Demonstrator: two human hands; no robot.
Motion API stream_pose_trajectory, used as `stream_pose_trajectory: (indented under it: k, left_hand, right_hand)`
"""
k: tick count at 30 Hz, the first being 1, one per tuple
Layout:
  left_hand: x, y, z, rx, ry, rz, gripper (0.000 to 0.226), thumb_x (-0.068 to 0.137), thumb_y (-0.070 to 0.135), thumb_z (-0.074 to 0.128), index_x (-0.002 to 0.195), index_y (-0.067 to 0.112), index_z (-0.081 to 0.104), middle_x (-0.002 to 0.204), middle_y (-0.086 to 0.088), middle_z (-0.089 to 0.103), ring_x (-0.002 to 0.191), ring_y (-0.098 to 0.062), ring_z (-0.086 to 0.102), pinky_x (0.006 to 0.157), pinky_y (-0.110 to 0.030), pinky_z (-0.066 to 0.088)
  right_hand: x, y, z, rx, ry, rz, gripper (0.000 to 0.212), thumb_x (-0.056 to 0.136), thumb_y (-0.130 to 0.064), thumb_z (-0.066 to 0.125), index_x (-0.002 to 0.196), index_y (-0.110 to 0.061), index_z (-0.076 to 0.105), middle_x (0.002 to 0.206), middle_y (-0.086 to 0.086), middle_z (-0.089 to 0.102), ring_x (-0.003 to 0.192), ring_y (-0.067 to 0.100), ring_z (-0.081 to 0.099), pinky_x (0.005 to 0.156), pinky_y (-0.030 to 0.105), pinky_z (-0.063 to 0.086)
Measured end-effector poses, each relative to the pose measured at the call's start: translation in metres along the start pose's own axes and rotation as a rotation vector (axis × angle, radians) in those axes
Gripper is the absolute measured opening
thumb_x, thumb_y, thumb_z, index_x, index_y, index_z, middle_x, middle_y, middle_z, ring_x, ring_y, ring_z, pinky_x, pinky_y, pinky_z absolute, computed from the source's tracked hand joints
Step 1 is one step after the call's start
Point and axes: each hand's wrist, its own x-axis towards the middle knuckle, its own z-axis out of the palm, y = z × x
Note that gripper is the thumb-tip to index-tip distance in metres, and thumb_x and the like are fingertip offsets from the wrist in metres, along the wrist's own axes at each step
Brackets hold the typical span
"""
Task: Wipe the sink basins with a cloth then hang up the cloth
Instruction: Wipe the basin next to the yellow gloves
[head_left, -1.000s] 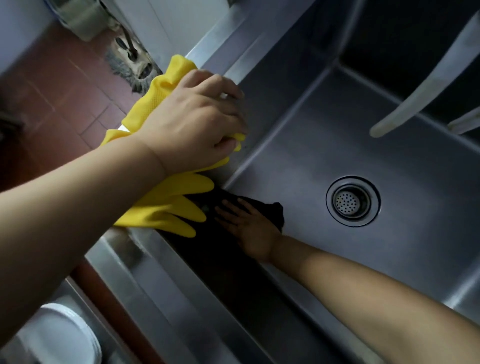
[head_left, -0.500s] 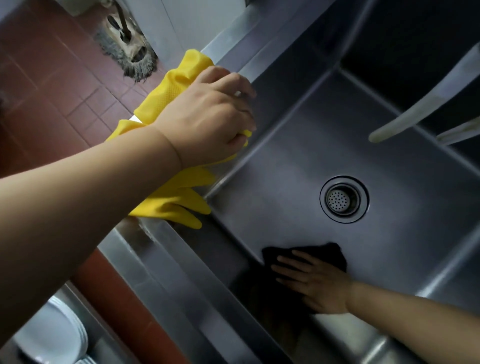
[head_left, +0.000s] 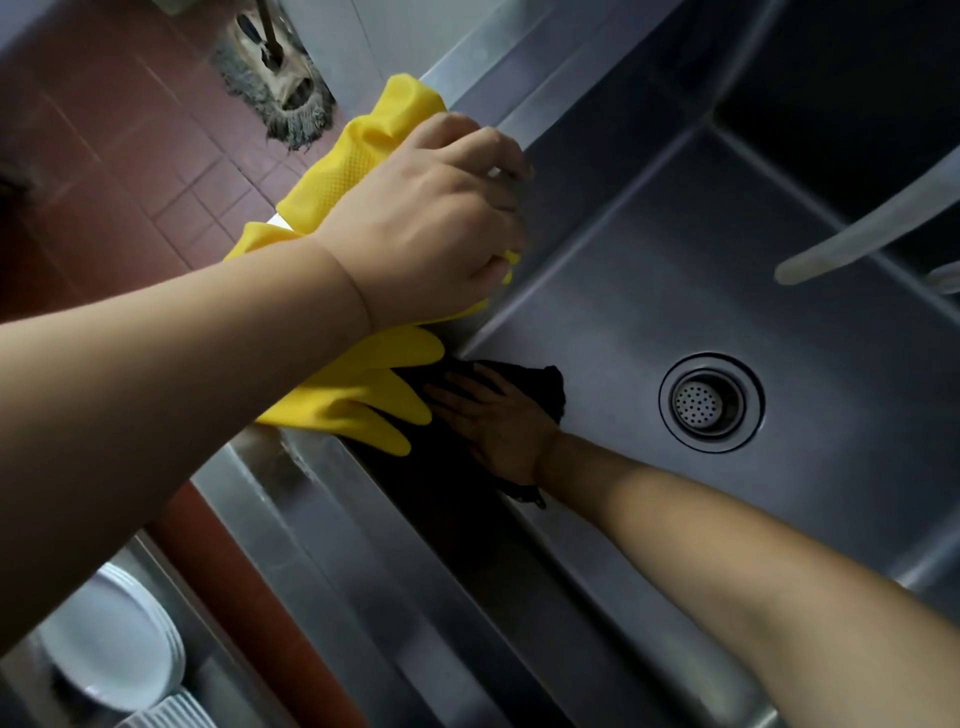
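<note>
the right hand (head_left: 501, 423) is pressing flat, fingers straight, on the black cloth (head_left: 540, 387) at the left corner of the sink basin (head_left: 675, 291) floor. the left hand (head_left: 431, 228) is gripping the yellow gloves (head_left: 358, 156) draped over the basin's left rim.

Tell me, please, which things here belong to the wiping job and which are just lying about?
Job: black cloth under the flat right hand; stainless steel sink basin.

Lying about: yellow rubber gloves under the left hand; grey string mop; stacked white plates.
</note>
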Motion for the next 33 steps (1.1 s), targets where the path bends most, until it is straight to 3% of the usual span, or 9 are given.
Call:
stream_pose_trajectory:
  k: [4,7,15,19,21,26,30,33]
  left_hand:
    - [-0.001,-0.001,0.001,0.033,-0.013,0.005,0.027,0.086,0.028,0.044,0.091,0.020,0.070,0.099,0.007,0.070,0.121,-0.021,0.049,0.101,-0.039,0.031]
    - [-0.002,-0.002,0.002,0.042,-0.012,0.008,0.028,0.086,0.029,0.044,0.091,0.018,0.070,0.100,0.006,0.069,0.120,-0.021,0.049,0.101,-0.039,0.031]
    - [-0.002,-0.005,0.005,0.033,0.009,0.016,0.029,0.085,0.029,0.046,0.095,0.018,0.070,0.101,0.003,0.070,0.123,-0.023,0.048,0.102,-0.041,0.031]
    - [-0.002,-0.005,0.005,0.035,0.011,-0.005,0.030,0.085,0.029,0.044,0.095,0.019,0.071,0.102,0.005,0.069,0.123,-0.022,0.046,0.101,-0.041,0.030]
    - [-0.001,-0.005,0.006,0.061,0.002,-0.011,0.032,0.086,0.030,0.041,0.095,0.019,0.070,0.104,0.005,0.068,0.124,-0.020,0.045,0.101,-0.040,0.029]
    - [-0.001,-0.003,0.006,0.057,0.015,-0.024,0.037,0.087,0.031,0.036,0.093,0.017,0.070,0.104,0.006,0.068,0.124,-0.019,0.045,0.102,-0.038,0.027]
    - [-0.001,-0.003,0.005,0.068,-0.002,-0.017,0.033,0.085,0.029,0.041,0.092,0.017,0.070,0.102,0.004,0.069,0.124,-0.020,0.045,0.102,-0.039,0.028]
    - [-0.001,-0.001,0.001,0.048,-0.003,0.001,0.028,0.085,0.027,0.045,0.092,0.018,0.071,0.100,0.003,0.070,0.121,-0.023,0.048,0.100,-0.040,0.032]
  right_hand:
    - [-0.002,0.021,-0.009,-0.117,-0.005,0.000,0.052,0.082,-0.033,0.070,0.131,-0.020,0.056,0.135,0.002,0.055,0.125,0.032,0.050,0.104,0.057,0.035]
    - [-0.012,0.034,-0.009,-0.108,0.013,0.104,0.054,0.086,-0.038,0.063,0.136,-0.020,0.051,0.141,0.005,0.049,0.132,0.035,0.041,0.108,0.058,0.028]
    - [-0.026,0.102,-0.044,-0.197,0.022,0.672,0.063,0.089,-0.048,0.038,0.146,-0.022,0.032,0.153,0.010,0.030,0.142,0.034,0.021,0.113,0.050,0.013]
    - [-0.001,0.064,-0.027,-0.172,0.058,0.938,0.062,0.094,-0.039,0.040,0.150,-0.020,0.021,0.157,0.014,0.017,0.144,0.035,0.008,0.114,0.051,0.000]
    - [0.006,0.026,-0.012,-0.158,0.033,0.850,0.063,0.093,-0.038,0.042,0.150,-0.020,0.020,0.156,0.015,0.017,0.144,0.036,0.010,0.114,0.052,0.001]
    - [-0.003,-0.036,0.009,-0.010,-0.006,0.367,0.058,0.083,-0.022,0.062,0.139,-0.017,0.046,0.147,0.015,0.039,0.136,0.039,0.033,0.111,0.057,0.016]
    - [-0.028,-0.037,-0.001,0.172,0.037,0.250,0.045,0.081,-0.007,0.063,0.126,-0.007,0.059,0.136,0.018,0.051,0.127,0.043,0.044,0.105,0.060,0.029]
    - [-0.074,-0.050,-0.011,0.291,0.007,0.243,0.041,0.084,-0.006,0.057,0.125,-0.004,0.059,0.134,0.022,0.051,0.126,0.046,0.043,0.102,0.059,0.025]
